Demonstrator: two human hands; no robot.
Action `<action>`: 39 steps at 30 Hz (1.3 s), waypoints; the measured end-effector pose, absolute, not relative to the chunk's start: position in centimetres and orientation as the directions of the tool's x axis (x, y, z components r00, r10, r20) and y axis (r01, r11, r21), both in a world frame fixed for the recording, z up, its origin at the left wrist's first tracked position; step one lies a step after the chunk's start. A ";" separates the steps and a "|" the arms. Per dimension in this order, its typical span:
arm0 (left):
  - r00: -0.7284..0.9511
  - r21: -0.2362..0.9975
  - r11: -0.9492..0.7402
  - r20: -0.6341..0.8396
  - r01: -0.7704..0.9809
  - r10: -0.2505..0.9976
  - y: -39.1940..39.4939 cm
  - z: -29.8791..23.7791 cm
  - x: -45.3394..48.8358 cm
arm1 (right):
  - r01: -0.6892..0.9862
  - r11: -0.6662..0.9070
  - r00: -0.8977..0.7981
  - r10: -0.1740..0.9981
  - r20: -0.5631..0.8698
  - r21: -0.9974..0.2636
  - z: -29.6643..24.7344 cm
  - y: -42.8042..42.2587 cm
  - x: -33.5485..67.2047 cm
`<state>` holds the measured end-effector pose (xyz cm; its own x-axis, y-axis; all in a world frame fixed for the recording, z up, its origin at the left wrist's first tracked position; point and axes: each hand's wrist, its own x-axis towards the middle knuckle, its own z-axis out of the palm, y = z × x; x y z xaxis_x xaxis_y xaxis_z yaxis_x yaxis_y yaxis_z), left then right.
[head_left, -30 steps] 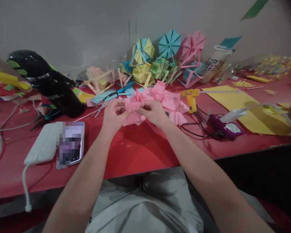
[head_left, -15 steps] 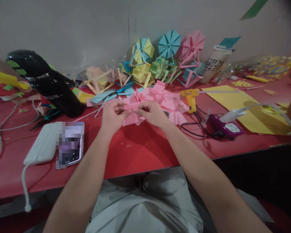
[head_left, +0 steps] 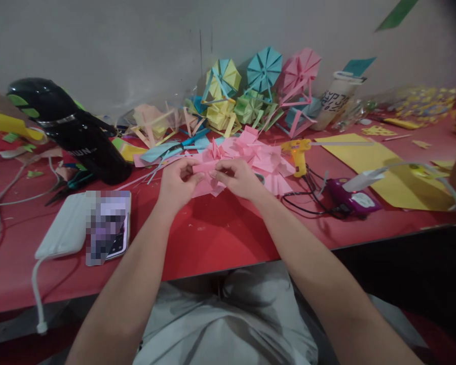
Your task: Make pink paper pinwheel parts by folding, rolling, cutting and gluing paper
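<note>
Between the fingertips of my left hand (head_left: 179,181) and my right hand (head_left: 236,177) is a small folded piece of pink paper (head_left: 205,168). Both hands are closed in a pinch, one at each end of the piece, with the thumbs toward me. Right behind and under the fingers lies a heap of folded pink paper pieces (head_left: 264,156) on the red table (head_left: 220,238). A yellow glue gun (head_left: 299,156) stands just right of the heap, its tip hidden from me.
Folded paper wheels (head_left: 265,68) in several colours lean along the wall. To the left are a black bottle (head_left: 87,144), a white power bank (head_left: 66,225) and a phone (head_left: 116,228). A purple power socket (head_left: 353,197), yellow sheets (head_left: 395,177) and a cup (head_left: 334,101) are at right.
The fingers have shifted very slightly on the pink paper, which both hands keep pinching. The whole view has drifted a little; nothing else has visibly moved.
</note>
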<state>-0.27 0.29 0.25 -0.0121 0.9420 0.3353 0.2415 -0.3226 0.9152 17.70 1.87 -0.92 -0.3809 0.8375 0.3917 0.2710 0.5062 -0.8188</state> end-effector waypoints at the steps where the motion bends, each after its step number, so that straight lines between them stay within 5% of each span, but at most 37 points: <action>1: -0.011 0.912 -0.327 0.340 0.247 0.940 0.2 0.2 -0.2 | 0.251 0.496 -0.377 0.841 0.387 -0.832 -0.9 1.9 17.7; 8: 0.038 0.890 -0.386 0.389 0.241 0.920 -0.1 0.2 -0.2 | 0.190 0.516 -0.291 0.842 0.454 -0.835 -1.5 2.2 17.6; 21: 0.224 0.657 -0.471 0.426 0.589 0.876 0.3 -0.8 -1.1 | 0.317 0.661 -0.404 0.743 0.533 -0.681 -2.2 2.4 17.7; 29: 0.382 0.542 -0.481 0.293 0.689 0.876 0.0 -0.8 -0.9 | 0.490 0.684 -0.566 0.721 0.399 -0.540 -2.8 2.6 17.7; 39: 0.493 0.502 -0.563 0.280 0.657 0.824 0.1 -0.9 -1.7 | 0.550 0.599 -0.582 0.775 0.248 -0.581 -2.0 1.6 17.9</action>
<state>-1.69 0.12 -0.94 0.4930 0.8238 0.2798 0.6565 -0.5633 0.5017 17.94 1.56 -2.03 -0.5816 0.7747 0.2481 0.5505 0.5994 -0.5812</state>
